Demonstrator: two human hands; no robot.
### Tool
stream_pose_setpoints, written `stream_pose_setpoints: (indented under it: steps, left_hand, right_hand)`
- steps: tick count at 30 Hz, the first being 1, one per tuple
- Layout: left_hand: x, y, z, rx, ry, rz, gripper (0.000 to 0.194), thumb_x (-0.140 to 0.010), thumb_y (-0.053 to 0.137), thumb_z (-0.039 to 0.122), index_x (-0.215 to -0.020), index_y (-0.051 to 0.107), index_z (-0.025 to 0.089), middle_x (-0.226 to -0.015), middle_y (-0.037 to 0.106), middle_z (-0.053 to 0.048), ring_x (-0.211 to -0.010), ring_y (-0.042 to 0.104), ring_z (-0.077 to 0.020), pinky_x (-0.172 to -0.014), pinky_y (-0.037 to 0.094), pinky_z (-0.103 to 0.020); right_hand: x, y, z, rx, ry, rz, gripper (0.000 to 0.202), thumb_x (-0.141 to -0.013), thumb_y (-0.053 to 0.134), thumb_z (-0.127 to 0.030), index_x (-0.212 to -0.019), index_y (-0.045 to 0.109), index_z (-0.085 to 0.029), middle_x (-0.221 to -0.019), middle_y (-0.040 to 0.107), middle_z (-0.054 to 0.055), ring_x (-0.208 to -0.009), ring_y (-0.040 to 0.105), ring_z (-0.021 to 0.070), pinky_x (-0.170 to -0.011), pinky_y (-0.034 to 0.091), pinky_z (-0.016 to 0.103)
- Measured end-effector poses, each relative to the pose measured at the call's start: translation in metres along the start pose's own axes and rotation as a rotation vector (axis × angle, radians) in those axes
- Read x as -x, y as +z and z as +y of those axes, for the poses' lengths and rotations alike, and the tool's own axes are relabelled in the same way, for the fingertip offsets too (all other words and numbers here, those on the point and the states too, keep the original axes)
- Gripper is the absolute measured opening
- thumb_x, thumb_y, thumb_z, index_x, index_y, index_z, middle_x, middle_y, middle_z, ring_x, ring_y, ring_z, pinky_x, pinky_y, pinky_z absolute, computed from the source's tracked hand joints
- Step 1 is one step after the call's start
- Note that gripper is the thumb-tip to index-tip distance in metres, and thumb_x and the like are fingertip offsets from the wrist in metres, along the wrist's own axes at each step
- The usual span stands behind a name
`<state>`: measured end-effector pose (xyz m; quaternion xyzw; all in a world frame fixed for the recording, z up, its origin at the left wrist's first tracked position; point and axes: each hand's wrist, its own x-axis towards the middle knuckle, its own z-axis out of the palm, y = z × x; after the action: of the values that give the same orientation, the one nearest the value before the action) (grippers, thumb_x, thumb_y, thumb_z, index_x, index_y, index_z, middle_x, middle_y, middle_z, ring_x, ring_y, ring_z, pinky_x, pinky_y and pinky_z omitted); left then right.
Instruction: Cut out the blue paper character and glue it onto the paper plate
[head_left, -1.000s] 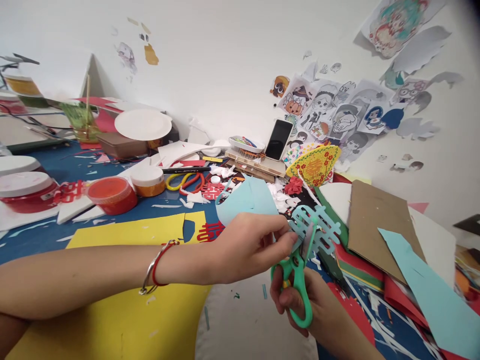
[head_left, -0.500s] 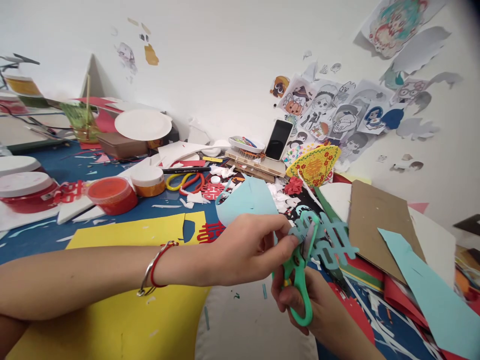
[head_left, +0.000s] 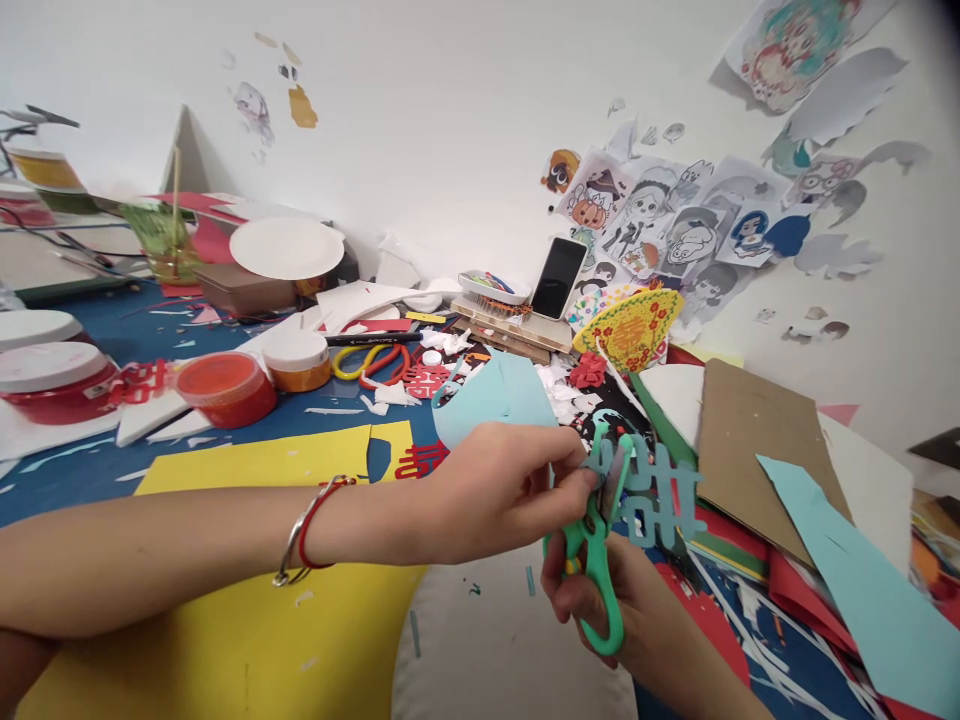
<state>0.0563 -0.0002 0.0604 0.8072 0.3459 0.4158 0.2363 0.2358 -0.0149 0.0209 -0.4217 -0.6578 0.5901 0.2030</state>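
My left hand (head_left: pixel 502 495) reaches in from the left, thumb and fingers pinching a light blue paper cutout (head_left: pixel 664 497) of joined bars and loops. The cutout's openwork part sticks out to the right of the fingertips. Below it, my right hand (head_left: pixel 637 605) grips green-handled scissors (head_left: pixel 602 580), its fingers in and around the handles. The scissors point upward, their green-tipped blades apart beside the left fingertips and the edge of the cutout. My left fingers partly cover the place where paper and blades meet.
A yellow sheet (head_left: pixel 247 640) lies under my left forearm. Red paint tubs (head_left: pixel 226 392) stand at the left. Light blue paper (head_left: pixel 499 400), white scraps and a propped phone (head_left: pixel 559 278) are behind my hands. Brown cardboard (head_left: pixel 765 440) and a blue strip (head_left: pixel 855 575) lie right.
The light blue cutout has turned and shifted slightly left and down. The scissors' blades now stand more visibly apart, with both green tips showing. Both hands stay nearly in place.
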Motion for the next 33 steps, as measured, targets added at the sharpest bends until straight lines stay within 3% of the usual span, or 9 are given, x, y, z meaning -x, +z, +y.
stream_pose_setpoints:
  steps: [6, 12, 24, 33]
  left_hand:
    - [0.002, -0.002, 0.002, 0.013, 0.008, -0.01, 0.021, -0.083, 0.047, 0.017, -0.063, 0.04, 0.018, -0.055, 0.042, 0.006, -0.051, 0.033, -0.0074, -0.048, 0.028, -0.019]
    - [0.001, -0.002, 0.002, 0.04, 0.012, 0.003, 0.018, -0.085, 0.048, 0.02, -0.067, 0.046, 0.017, -0.056, 0.045, 0.006, -0.051, 0.037, -0.0075, -0.05, 0.031, -0.019]
    - [0.002, -0.004, 0.002, 0.031, 0.004, -0.001, 0.02, -0.086, 0.046, 0.018, -0.066, 0.044, 0.018, -0.056, 0.044, 0.006, -0.051, 0.035, -0.0076, -0.049, 0.031, -0.019]
    - [0.001, -0.004, 0.002, 0.031, 0.014, 0.015, 0.02, -0.086, 0.047, 0.017, -0.066, 0.045, 0.017, -0.056, 0.044, 0.006, -0.051, 0.035, -0.007, -0.049, 0.03, -0.019]
  right_hand:
    - [0.0, -0.001, -0.001, 0.04, 0.001, 0.038, 0.065, -0.062, 0.062, -0.082, -0.075, 0.05, -0.018, -0.063, 0.045, -0.004, -0.046, 0.031, 0.0061, -0.039, 0.023, 0.021]
    - [-0.001, -0.001, -0.006, 0.05, 0.033, -0.01, 0.062, -0.062, 0.062, -0.079, -0.071, 0.05, -0.019, -0.058, 0.04, -0.005, -0.045, 0.029, 0.0069, -0.04, 0.022, 0.022]
    - [-0.002, 0.0, 0.0, -0.002, 0.019, -0.017, 0.047, -0.07, 0.066, -0.064, -0.07, 0.05, -0.019, -0.056, 0.04, -0.006, -0.043, 0.027, 0.0062, -0.039, 0.019, 0.021]
    - [-0.004, 0.0, 0.008, -0.032, -0.024, 0.017, 0.036, -0.072, 0.067, -0.052, -0.067, 0.051, -0.02, -0.055, 0.04, -0.005, -0.052, 0.038, 0.0102, -0.046, 0.027, 0.022]
